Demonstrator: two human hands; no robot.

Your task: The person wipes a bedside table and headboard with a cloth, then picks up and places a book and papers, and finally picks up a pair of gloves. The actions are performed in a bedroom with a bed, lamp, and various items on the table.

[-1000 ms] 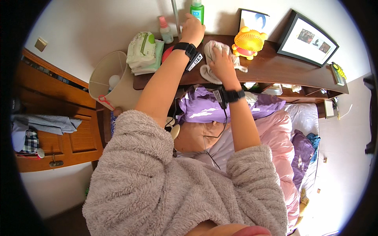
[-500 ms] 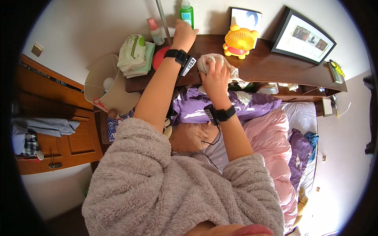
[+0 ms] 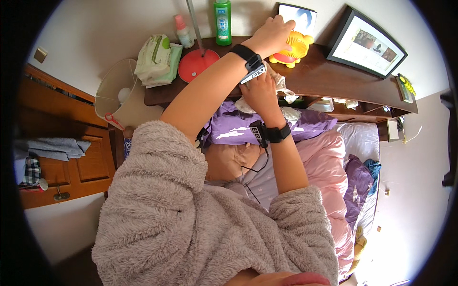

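Note:
My left hand point(image 3: 273, 36) reaches across to a yellow animal-shaped toy fan point(image 3: 297, 46), its fingers closed at the fan's upper left side. The fan leans a little to the right on the dark wooden headboard shelf point(image 3: 329, 78). Below and nearer to me, my right hand point(image 3: 261, 95) presses a beige cloth point(image 3: 279, 82) at the shelf's front edge, fingers bent over it. Part of the cloth is hidden under that hand and behind the left wrist. A green bottle point(image 3: 223, 23) stands against the wall left of my left hand.
On the shelf's left are a red round stand base point(image 3: 199, 66) with a pole, a pink-capped bottle point(image 3: 183, 32) and wipes packs point(image 3: 153, 58). Picture frames point(image 3: 368, 43) lean on the wall. A lampshade point(image 3: 112, 93) stands left; a bed with purple pillows point(image 3: 234, 125) lies below.
My left hand has left the green bottle and moved right to the toy fan, which now tilts. The bottle stands free near the wall. My right hand and the cloth have shifted slightly toward me.

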